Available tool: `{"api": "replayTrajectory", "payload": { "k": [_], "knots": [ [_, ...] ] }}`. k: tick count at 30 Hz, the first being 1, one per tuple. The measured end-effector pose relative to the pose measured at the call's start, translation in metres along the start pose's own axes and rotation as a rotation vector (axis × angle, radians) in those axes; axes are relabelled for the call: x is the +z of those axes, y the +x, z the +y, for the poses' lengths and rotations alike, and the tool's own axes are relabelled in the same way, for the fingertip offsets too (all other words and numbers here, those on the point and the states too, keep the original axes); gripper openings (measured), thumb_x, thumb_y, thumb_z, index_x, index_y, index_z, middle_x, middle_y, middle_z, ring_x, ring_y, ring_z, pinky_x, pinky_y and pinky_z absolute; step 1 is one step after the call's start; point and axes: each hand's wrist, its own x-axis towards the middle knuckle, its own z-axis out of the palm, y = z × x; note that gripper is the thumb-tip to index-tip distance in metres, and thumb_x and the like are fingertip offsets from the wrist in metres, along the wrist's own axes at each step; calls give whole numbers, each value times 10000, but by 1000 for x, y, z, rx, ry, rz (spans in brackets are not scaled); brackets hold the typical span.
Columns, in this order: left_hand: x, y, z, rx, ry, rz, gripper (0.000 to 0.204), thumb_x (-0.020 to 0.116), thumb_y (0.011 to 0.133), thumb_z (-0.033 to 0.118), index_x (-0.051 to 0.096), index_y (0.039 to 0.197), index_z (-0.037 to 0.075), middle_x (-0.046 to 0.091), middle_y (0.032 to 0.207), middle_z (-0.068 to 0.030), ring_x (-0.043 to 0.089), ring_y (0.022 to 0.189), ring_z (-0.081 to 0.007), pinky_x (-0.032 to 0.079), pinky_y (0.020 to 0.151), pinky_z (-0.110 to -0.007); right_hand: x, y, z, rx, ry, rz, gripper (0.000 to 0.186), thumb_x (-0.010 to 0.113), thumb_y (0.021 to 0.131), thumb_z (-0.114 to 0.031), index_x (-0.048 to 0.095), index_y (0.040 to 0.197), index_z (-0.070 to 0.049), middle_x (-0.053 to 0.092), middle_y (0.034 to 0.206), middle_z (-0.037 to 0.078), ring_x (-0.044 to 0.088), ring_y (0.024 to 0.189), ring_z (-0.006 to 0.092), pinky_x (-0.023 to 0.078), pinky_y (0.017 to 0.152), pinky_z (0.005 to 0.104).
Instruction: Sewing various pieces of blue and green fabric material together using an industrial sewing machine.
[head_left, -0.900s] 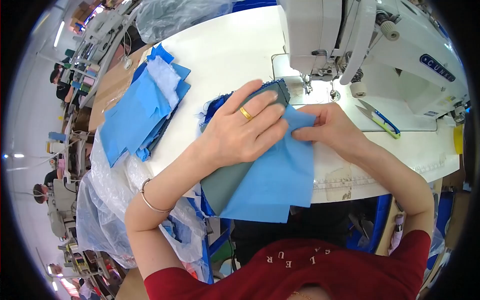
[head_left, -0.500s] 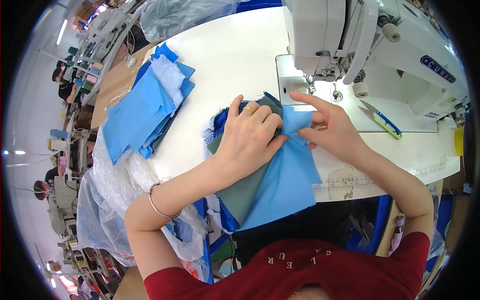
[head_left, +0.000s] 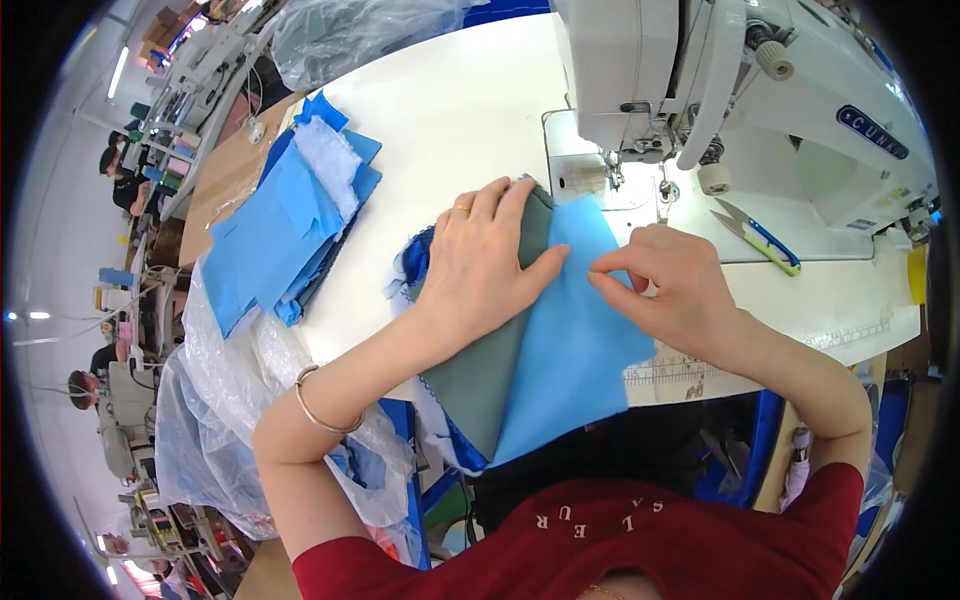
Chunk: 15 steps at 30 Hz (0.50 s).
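Note:
My left hand (head_left: 485, 265) lies open on a folded grey-green cloth piece (head_left: 478, 385), its fingers stretched toward the sewing machine and its thumb reaching onto a light blue cloth piece (head_left: 570, 360). The blue piece lies flat along the right of the grey-green one. Over its right part, my right hand (head_left: 675, 285) is closed in a pinch, thumb and forefinger tips close together; whatever may be between them is too small to make out. Dark blue mesh cloth (head_left: 415, 258) and a whitish layer show from under the grey-green piece.
A white sewing machine (head_left: 640, 75) stands at the far right, its needle area just beyond the cloth. Thread snips (head_left: 765, 240) lie on its bed. A stack of blue cloth pieces (head_left: 285, 215) sits at left, above clear plastic bags (head_left: 215, 420). A ruler strip (head_left: 670, 372) runs along the front edge.
My left hand has spread and flattened on the cloth. The bunched blue piece now lies smooth. My right hand has drawn its fingers into a pinch and shifted slightly toward me.

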Motion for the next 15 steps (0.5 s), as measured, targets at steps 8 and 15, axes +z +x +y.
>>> {"api": "replayTrajectory", "payload": {
  "k": [8,15],
  "knots": [
    [-11,16,-15,-299,-163,-201,437,709,747,263,643,1072,-20,651,1014,-190,604,1011,-338,483,886,-415,6,-3,-2,60,-30,-170,122,645,836,-167,711,844,-66,656,724,80,655,691,255,520,634,373],
    [-32,9,-2,-333,-819,-76,156,606,787,55,579,920,-23,686,932,-132,636,805,-162,497,768,-272,1,12,-22,288,13,-311,248,638,843,-221,715,931,-3,689,766,145,674,698,278,538,669,375]
  ]
}}
